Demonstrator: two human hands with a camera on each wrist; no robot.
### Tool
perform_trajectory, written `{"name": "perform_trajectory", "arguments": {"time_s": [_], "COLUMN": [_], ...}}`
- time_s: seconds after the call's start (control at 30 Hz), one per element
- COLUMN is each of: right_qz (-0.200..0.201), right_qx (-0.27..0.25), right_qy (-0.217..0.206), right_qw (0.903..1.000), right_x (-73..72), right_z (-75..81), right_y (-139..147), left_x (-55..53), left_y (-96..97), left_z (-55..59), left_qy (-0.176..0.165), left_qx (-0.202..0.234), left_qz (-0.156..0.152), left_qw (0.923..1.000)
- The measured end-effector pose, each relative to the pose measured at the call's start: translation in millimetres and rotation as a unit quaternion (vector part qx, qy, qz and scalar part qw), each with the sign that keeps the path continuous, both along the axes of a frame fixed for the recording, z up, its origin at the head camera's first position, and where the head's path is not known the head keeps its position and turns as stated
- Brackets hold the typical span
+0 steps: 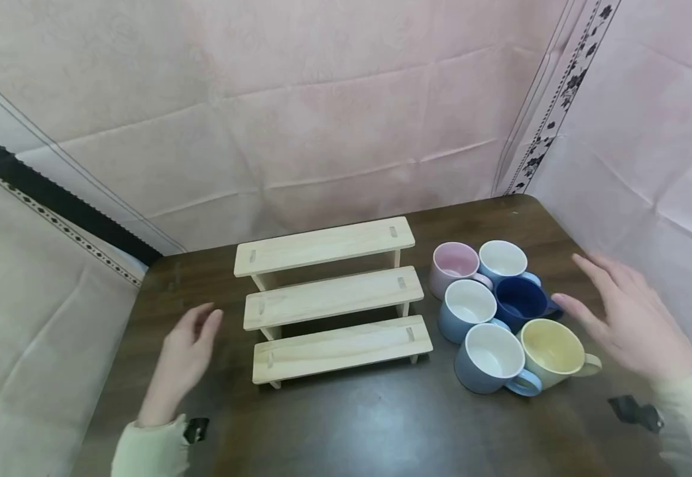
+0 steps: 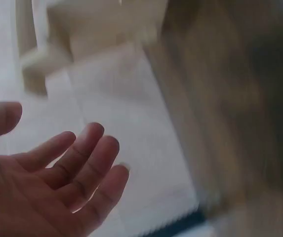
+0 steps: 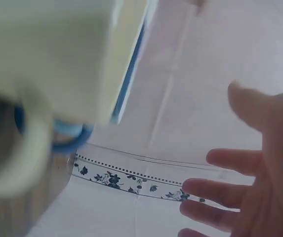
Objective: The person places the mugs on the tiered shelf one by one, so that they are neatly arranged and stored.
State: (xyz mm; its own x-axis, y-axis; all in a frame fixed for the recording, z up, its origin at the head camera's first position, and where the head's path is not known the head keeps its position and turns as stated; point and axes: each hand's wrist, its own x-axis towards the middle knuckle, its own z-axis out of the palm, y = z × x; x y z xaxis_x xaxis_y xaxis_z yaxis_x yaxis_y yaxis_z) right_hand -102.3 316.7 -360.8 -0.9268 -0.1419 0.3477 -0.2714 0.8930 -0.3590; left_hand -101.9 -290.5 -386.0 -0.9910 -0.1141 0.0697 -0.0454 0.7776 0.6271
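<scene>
My left hand [image 1: 181, 358] hovers left of a three-tier wooden rack [image 1: 334, 296], fingers loosely bent and holding nothing. My right hand [image 1: 632, 315] is spread in the air right of several mugs, touching none. Nearest to it are a yellow mug [image 1: 551, 351] and a dark blue mug [image 1: 519, 301]. Beside these stand a pink mug [image 1: 441, 271] and light blue mugs with white insides, one at the back [image 1: 502, 258], one in the middle [image 1: 456, 319] and one in front [image 1: 483, 368]. The yellow mug's handle [image 3: 37, 148] looms close in the right wrist view.
The dark brown table [image 1: 346, 430] carries the rack at its middle and the mugs to the right. Pale cloth walls [image 1: 322, 119] enclose the back and both sides. Each sleeve bears a black strap, as on the left wrist [image 1: 196, 430].
</scene>
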Motion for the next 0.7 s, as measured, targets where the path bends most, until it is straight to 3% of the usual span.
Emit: {"name": "perform_trajectory", "arguments": {"time_s": [0.1,0.2,0.37,0.53,0.63,0.7], "right_qz": [-0.013,-0.028,-0.078,-0.12,-0.148,-0.166], "right_qx": [-0.048,-0.083,-0.138,-0.185,-0.191,-0.187], "right_qy": [0.038,0.091,0.193,0.271,0.281,0.264], "right_qw": [0.998,0.992,0.9684,0.937,0.9289,0.9316], "right_x": [21.4,40.7,70.2,86.8,92.5,96.8], "right_z": [-8.6,-20.9,-45.4,-74.0,-87.7,-94.3], "right_y": [-9,-25,-53,-71,-77,-81], "left_x": [-7.5,-14.1,-24.9,-33.0,-36.2,-37.7], "left_y": [20.0,35.9,48.5,49.8,50.3,51.4], "left_z": [-8.0,-11.9,-15.3,-17.6,-18.8,-19.6], "left_qy": [-0.039,-0.061,-0.064,-0.073,-0.077,-0.079], "left_qx": [0.069,0.145,0.228,0.256,0.253,0.246], "left_qz": [0.004,0.028,0.068,0.079,0.081,0.085], "left_qw": [0.9968,0.9871,0.9693,0.9607,0.9609,0.9624]}}
